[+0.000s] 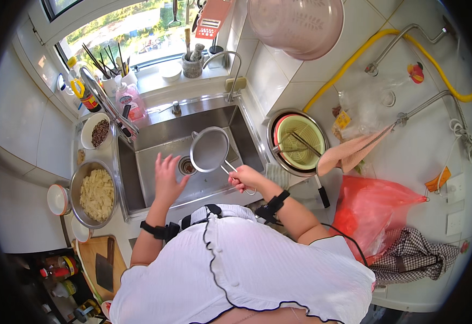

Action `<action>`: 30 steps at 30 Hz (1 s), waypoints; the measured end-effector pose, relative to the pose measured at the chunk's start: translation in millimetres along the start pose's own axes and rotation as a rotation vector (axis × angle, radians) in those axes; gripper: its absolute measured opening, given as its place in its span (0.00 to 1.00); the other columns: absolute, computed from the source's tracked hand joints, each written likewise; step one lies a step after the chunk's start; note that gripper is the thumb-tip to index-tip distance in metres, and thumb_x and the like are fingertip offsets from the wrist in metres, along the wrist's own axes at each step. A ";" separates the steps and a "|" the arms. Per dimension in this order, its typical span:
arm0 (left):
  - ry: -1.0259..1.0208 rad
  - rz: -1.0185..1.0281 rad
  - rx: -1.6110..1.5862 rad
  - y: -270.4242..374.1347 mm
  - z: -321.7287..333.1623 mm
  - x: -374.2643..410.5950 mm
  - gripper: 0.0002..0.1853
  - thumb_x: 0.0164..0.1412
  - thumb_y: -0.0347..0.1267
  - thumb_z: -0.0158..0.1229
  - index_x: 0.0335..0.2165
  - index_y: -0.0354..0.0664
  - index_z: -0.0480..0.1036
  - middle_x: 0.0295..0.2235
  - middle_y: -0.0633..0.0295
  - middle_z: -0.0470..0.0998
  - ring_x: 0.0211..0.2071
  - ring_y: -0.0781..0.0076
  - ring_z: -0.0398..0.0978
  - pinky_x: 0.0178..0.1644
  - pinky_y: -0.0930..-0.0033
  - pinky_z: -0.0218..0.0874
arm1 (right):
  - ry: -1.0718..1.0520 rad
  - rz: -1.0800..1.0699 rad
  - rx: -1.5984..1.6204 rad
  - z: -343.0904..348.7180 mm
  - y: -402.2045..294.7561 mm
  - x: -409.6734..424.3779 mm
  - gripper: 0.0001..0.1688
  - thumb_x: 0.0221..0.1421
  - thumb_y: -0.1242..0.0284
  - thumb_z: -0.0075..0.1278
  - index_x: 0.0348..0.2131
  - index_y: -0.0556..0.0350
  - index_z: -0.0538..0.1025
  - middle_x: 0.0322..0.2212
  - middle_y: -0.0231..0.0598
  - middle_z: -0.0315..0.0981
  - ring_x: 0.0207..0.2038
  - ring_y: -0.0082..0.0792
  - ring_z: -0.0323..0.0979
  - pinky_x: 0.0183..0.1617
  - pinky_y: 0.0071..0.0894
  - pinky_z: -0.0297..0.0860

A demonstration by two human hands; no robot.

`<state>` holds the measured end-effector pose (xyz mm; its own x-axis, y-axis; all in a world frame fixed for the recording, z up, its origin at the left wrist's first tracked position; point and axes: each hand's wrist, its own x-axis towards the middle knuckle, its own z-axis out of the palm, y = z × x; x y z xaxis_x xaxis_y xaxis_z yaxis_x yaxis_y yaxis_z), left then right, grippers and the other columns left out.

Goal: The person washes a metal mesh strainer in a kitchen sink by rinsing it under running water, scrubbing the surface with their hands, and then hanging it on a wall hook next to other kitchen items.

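My right hand [244, 178] grips the wire handle of a round fine-mesh strainer [209, 149], which is held above the stainless steel sink [167, 148]. Over the sink's left part, my left hand [168, 178] is raised with fingers apart and holds nothing. The drain [187, 166] shows between the hand and the strainer. To the left of the sink stand a metal bowl [114, 194] of pale cut pieces [97, 195] and a white bowl [86, 135] with dark reddish grains or beans [100, 133].
A faucet [98, 95] rises at the sink's back left, near a pink soap bottle [130, 103]. Stacked basins with a green colander [302, 141] stand to the right, by a red plastic bag [369, 210]. A cleaver [104, 271] lies on a wooden board [88, 255] at lower left.
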<state>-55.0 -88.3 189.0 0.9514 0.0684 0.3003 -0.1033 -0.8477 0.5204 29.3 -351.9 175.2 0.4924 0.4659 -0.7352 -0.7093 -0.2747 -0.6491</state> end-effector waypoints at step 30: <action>-0.517 0.258 -0.829 203.3 2.8 202.2 0.13 0.60 0.26 0.49 0.43 0.33 0.70 0.38 0.60 0.76 0.36 0.76 0.74 0.40 0.76 0.64 | 0.967 -1.025 -0.260 -32.3 -83.2 -121.8 0.17 0.52 0.61 0.53 0.29 0.59 0.76 0.15 0.36 0.69 0.18 0.30 0.66 0.23 0.27 0.60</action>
<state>117.2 -248.2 353.2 0.8603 -0.4683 0.2013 -0.3057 -0.1579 0.9389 44.7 -413.0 312.5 0.9398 -0.1678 0.2977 0.2210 -0.3662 -0.9039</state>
